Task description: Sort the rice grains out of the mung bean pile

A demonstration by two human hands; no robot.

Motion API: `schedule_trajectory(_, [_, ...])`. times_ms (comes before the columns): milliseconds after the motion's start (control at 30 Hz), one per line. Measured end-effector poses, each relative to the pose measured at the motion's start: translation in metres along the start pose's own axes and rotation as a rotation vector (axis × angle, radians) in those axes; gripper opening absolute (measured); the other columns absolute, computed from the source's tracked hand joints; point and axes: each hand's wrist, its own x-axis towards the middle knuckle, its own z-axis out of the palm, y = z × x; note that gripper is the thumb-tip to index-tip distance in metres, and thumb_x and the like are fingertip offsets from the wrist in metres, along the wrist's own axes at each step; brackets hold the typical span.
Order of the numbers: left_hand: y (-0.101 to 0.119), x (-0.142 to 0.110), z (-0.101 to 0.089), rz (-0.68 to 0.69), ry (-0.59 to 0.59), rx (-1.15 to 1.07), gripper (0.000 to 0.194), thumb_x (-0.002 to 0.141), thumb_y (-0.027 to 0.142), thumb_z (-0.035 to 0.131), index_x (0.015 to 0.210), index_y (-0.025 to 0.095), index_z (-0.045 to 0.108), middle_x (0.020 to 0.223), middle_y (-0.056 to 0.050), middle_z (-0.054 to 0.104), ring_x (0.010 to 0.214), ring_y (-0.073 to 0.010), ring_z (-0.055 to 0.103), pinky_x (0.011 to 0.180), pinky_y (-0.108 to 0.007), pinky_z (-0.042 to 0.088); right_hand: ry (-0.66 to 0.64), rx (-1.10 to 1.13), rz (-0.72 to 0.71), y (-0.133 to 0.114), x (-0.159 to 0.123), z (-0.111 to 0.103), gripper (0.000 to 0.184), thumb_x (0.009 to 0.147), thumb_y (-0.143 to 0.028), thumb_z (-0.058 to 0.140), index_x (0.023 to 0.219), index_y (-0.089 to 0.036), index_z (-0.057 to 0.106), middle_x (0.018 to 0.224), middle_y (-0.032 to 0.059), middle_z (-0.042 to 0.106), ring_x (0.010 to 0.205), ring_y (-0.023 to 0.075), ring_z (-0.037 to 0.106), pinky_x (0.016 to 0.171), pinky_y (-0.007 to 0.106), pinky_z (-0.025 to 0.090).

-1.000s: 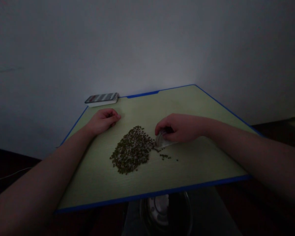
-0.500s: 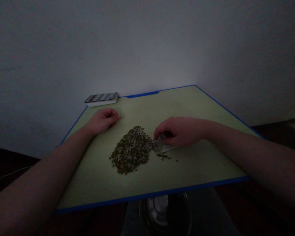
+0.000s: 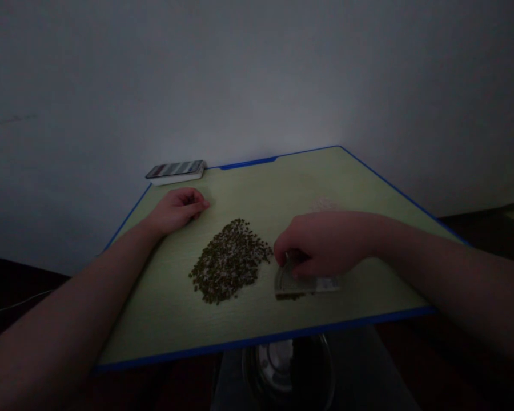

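My right hand (image 3: 321, 242) grips a clear plastic protractor (image 3: 285, 282) with a straight near edge, tilted over the board. Along that edge lie several small green beans (image 3: 289, 297), partly hidden by the plastic. A heap of green beans mixed with white grains (image 3: 231, 262) spreads to the left of this hand, apart from it. Behind the wrist, a patch of white grains (image 3: 324, 204) shows, partly covered by my arm. My left hand (image 3: 177, 209) rests beyond the heap on the left, its fingers curled in to the thumb with nothing visible in them.
The pale tabletop (image 3: 175, 319) has a blue edge and stands against a grey wall (image 3: 257, 74). A phone (image 3: 175, 169) lies on a white box (image 3: 177, 179) at the back left corner. Below the front edge is a metal bowl (image 3: 251, 379) with dark contents on its right side.
My right hand has drawn the protractor away from the heap, toward me and slightly right, with the few loose beans at its edge. The left hand stays in place.
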Motion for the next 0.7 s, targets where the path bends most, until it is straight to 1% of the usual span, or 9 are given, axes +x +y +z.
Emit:
schedule_trajectory(200, [0.001, 0.0, 0.0, 0.001, 0.001, -0.028, 0.022, 0.066, 0.038, 0.066, 0.066, 0.018, 0.056, 0.048, 0.005, 0.049, 0.041, -0.0077, 0.038, 0.041, -0.021, 0.028, -0.038, 0.008, -0.056, -0.014, -0.002, 0.008, 0.016, 0.069, -0.023, 0.063, 0.084, -0.021, 0.069, 0.069, 0.0004, 0.067, 0.051, 0.0112, 0.05, 0.049, 0.026, 0.028])
schedule_trajectory(333, [0.003, 0.0, 0.001, 0.005, 0.009, -0.036, 0.023, 0.065, 0.039, 0.067, 0.066, 0.018, 0.057, 0.048, 0.004, 0.049, 0.042, -0.0081, 0.04, 0.042, -0.021, 0.029, -0.047, 0.014, -0.08, -0.019, -0.003, 0.012, 0.011, 0.067, -0.023, 0.065, 0.078, -0.021, 0.067, 0.063, -0.0017, 0.063, 0.047, 0.0096, 0.045, 0.045, 0.025, 0.025])
schedule_trajectory(433, [0.003, 0.0, 0.001, -0.007, 0.012, -0.033, 0.024, 0.064, 0.04, 0.067, 0.067, 0.018, 0.057, 0.049, 0.004, 0.05, 0.043, -0.0081, 0.04, 0.042, -0.021, 0.03, -0.072, 0.031, -0.102, -0.022, -0.003, 0.013, 0.01, 0.067, -0.022, 0.065, 0.076, -0.02, 0.066, 0.061, -0.0024, 0.061, 0.046, 0.009, 0.044, 0.044, 0.023, 0.025])
schedule_trajectory(567, [0.0, 0.001, 0.0, -0.006, 0.003, -0.04, 0.026, 0.065, 0.041, 0.068, 0.066, 0.018, 0.055, 0.049, 0.004, 0.05, 0.043, -0.0085, 0.041, 0.042, -0.022, 0.031, -0.113, 0.078, -0.142, -0.022, -0.003, 0.013, 0.011, 0.067, -0.022, 0.065, 0.078, -0.02, 0.067, 0.062, -0.0037, 0.06, 0.047, 0.0085, 0.045, 0.044, 0.022, 0.027])
schedule_trajectory(700, [-0.001, 0.001, 0.0, -0.008, 0.007, -0.027, 0.025, 0.066, 0.041, 0.067, 0.068, 0.019, 0.056, 0.049, 0.004, 0.05, 0.043, -0.0088, 0.041, 0.042, -0.022, 0.03, -0.157, 0.13, -0.155, -0.017, -0.002, 0.011, 0.016, 0.069, -0.02, 0.067, 0.085, -0.02, 0.067, 0.066, -0.0035, 0.063, 0.053, 0.0092, 0.05, 0.046, 0.021, 0.03])
